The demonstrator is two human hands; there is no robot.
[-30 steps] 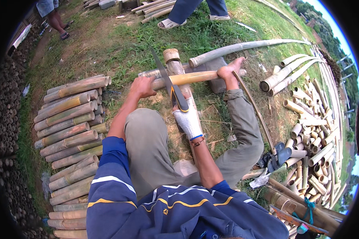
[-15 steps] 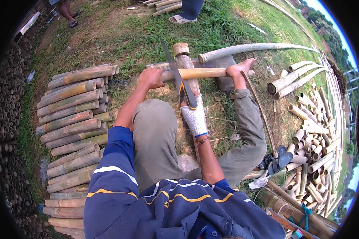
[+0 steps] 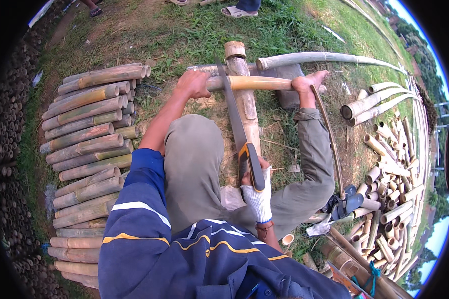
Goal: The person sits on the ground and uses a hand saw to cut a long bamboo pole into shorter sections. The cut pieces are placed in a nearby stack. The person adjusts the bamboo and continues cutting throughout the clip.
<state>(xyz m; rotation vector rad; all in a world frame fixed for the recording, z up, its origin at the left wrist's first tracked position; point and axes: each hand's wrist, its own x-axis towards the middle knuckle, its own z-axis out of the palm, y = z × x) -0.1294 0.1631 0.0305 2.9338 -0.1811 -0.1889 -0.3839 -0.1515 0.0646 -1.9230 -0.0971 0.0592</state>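
Observation:
A hand saw (image 3: 236, 117) lies with its blade across a yellowish bamboo pole (image 3: 264, 83). My right hand (image 3: 262, 189), in a white fingerless-looking glove, is closed round its orange and black handle, drawn back near my lap. My bare left hand (image 3: 194, 83) wraps round the pole's left end, just left of the blade. Farther right my bare foot (image 3: 308, 82) presses on the same pole. Under the pole runs a thicker bamboo support (image 3: 248, 107), pointing away from me.
Stacked cut bamboo (image 3: 87, 127) lies on my left, and a heap of short pieces (image 3: 391, 184) on my right. Long poles (image 3: 329, 59) stretch off at the far right. A thin curved stick (image 3: 329, 142) stands beside my leg. Another person's sandalled foot (image 3: 239, 11) shows ahead.
My right hand has pulled the saw back toward my body, so more blade shows on my side of the pole. My left hand stays on the pole; the view has shifted slightly.

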